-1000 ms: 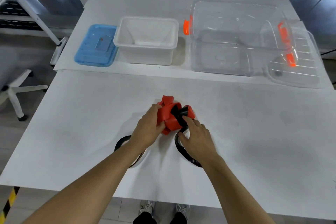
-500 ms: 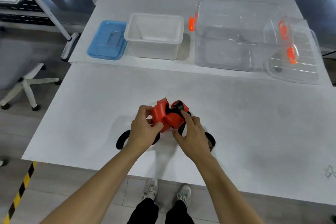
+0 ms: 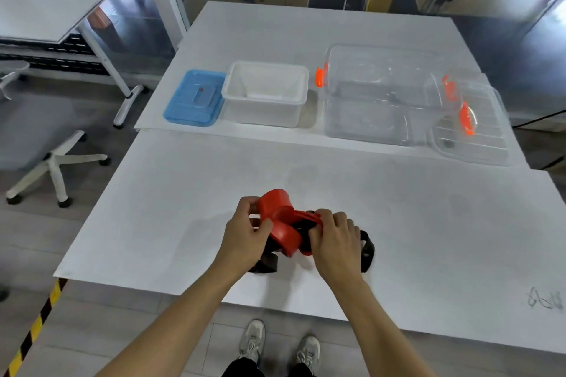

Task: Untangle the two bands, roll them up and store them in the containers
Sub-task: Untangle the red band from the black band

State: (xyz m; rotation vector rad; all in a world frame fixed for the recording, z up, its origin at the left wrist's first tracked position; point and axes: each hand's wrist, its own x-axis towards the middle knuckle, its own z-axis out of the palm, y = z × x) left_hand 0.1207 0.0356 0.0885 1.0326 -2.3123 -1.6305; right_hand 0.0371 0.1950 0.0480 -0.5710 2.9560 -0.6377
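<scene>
Two hands are on the tangle near the front edge of the table. The left hand curls round the red band, fingers over the top loop and thumb pressed on the lower fold. The right hand is curled over the other end of the knot, fingertips tucked in where red meets black; it grips the tangle, but which band it pinches cannot be told. The black band loops out from under the right hand onto the table, and another stretch of it pokes out below the left wrist, lying flat. The red band is bunched in wide folds between the hands, wound together with the black.

Across the seam, on the far table, sits a white tub, open, with a blue lid lying flat just to its left. To its right stands a big clear box with orange clips, and its clear lid leans against the box's right side.
</scene>
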